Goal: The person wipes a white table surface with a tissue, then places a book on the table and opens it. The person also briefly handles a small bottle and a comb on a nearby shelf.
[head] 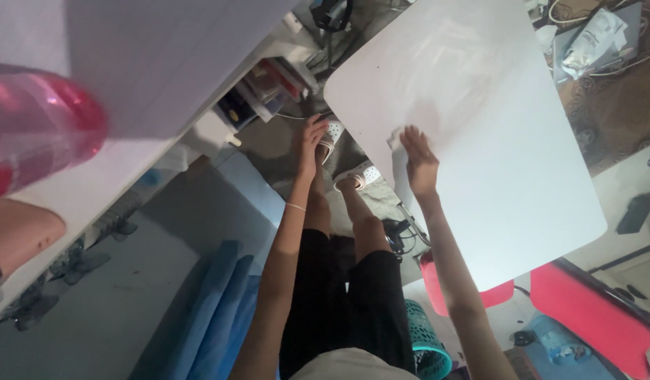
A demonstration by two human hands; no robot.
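Note:
My right hand (420, 160) lies flat on a white tabletop (494, 155), near its left edge. Its fingertips press a small white cloth (395, 137) against the surface. Faint wipe streaks show on the tabletop beyond the cloth. My left hand (309, 141) hangs in the air left of the table, fingers apart and holding nothing, with a thin band on its wrist. Below it are my legs in black shorts and my feet in white perforated sandals (332, 137).
A pink translucent bottle (29, 134) sits close at the left on a white counter (163, 63). Red chairs (592, 309) and a teal basket (427, 345) stand below the table. Blue rolls (219, 309) lie on the floor. A black flat device (634, 211) is at the right.

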